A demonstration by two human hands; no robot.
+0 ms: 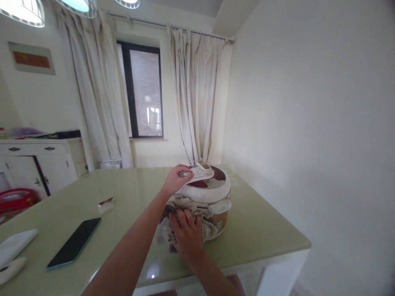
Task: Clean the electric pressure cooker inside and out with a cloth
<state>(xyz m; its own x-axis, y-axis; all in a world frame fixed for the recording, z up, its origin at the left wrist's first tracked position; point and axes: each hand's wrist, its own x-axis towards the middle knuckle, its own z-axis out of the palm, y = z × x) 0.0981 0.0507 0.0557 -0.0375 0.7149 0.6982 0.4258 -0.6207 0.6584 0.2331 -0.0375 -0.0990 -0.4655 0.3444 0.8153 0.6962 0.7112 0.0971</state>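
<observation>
A white rice cooker (203, 194) with a dark reddish-brown lid top stands on the pale green table (259, 242). My left hand (179, 179) is closed over the left edge of its lid, by the light-coloured panel. Lower down, my right hand (187, 232) presses a crumpled, patterned cloth (166, 231) against the cooker's side. The fingers are bent into the cloth, which bunches beneath the lid rim and hides much of the cooker's body.
A dark phone (74, 243) lies at the left of the table, near a small white item (106, 204) and a white object (17, 244) at the edge of view. A white cabinet (58, 164) and red basin (18, 201) are beyond. The wall (308, 123) rises at right.
</observation>
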